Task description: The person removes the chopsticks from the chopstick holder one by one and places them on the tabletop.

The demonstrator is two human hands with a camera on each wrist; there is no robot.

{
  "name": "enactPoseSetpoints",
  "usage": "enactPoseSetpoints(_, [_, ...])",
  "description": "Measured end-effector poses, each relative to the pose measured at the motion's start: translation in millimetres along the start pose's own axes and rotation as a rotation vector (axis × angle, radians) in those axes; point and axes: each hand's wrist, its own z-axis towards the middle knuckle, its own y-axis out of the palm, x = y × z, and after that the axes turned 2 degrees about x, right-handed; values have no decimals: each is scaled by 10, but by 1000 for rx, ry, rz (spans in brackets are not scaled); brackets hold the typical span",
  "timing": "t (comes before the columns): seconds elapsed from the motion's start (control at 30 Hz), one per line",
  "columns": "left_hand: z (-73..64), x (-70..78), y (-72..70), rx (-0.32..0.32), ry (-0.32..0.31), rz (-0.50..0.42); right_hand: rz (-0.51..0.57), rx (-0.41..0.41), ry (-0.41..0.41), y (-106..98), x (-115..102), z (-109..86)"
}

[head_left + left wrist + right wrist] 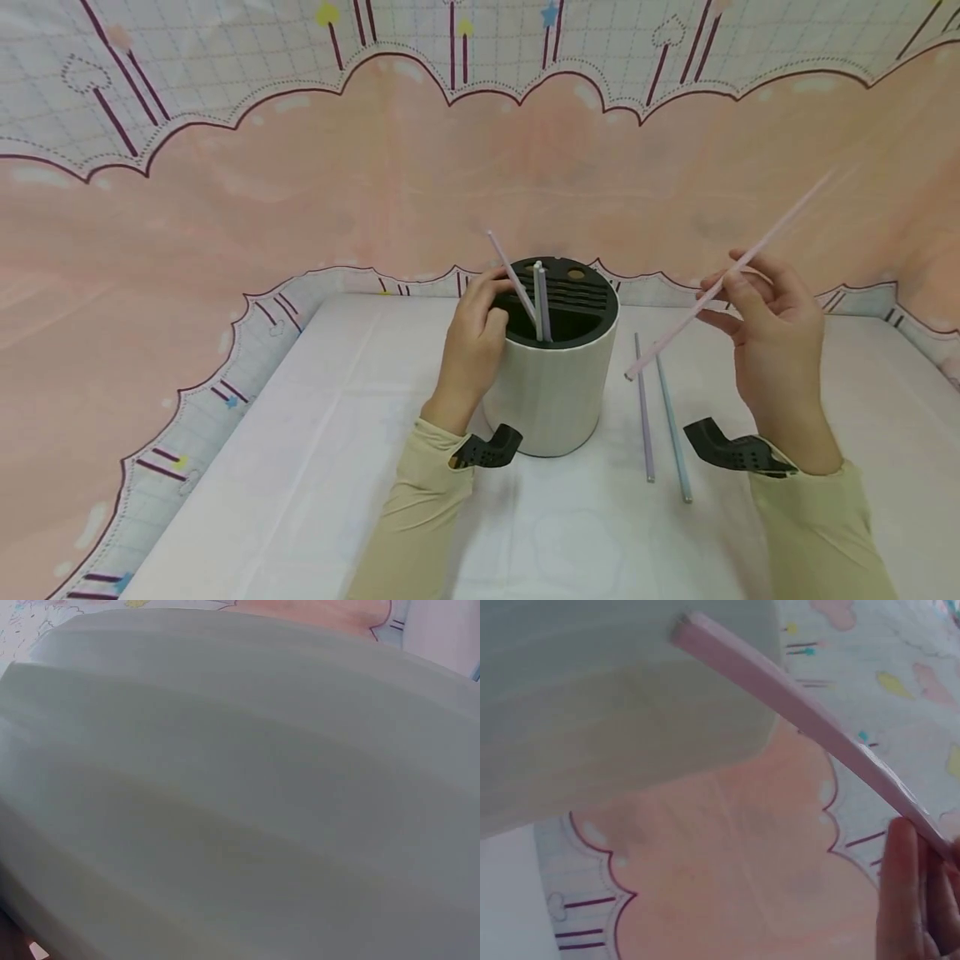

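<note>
A round pale utensil holder (555, 400) with a black slotted top stands on the table. My left hand (472, 333) grips its rim on the left side, fingers curled over the edge. Several chopsticks (543, 300) stand in its front opening, a pinkish one (510, 273) leaning left. To the right, my right hand (780, 333) pinches a pink chopstick (675, 329) between thumb and fingers, aslant above the table. Its lower end points toward the holder; in the right wrist view that end of the pink chopstick (780, 690) overlaps the holder (630, 727).
A purple chopstick (645, 425) and a blue chopstick (673, 433) lie on the white table (300, 500) between the holder and my right forearm. Behind the table hangs a peach patterned cloth (300, 200). The holder's wall (240, 787) fills most of the left wrist view.
</note>
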Motion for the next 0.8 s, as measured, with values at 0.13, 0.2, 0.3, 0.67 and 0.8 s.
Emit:
enactPoseSetpoints(0.13, [5, 1, 6, -2, -4, -2, -289, -70, 121, -62, 137, 11])
enactPoseSetpoints(0.2, [6, -1, 7, -3, -7, -3, -410, -99, 166, -95, 220, 20])
enactPoseSetpoints(0.3, [10, -5, 11, -4, -8, -3, -578, -134, 234, -140, 342, 37])
enactPoseSetpoints(0.67, [37, -28, 20, -1, -5, -7, -874, -365, 461, -275, 665, 39])
enactPoseSetpoints(0.8, [39, -27, 17, 1, -10, -13, -914, -411, 535, -301, 739, 31])
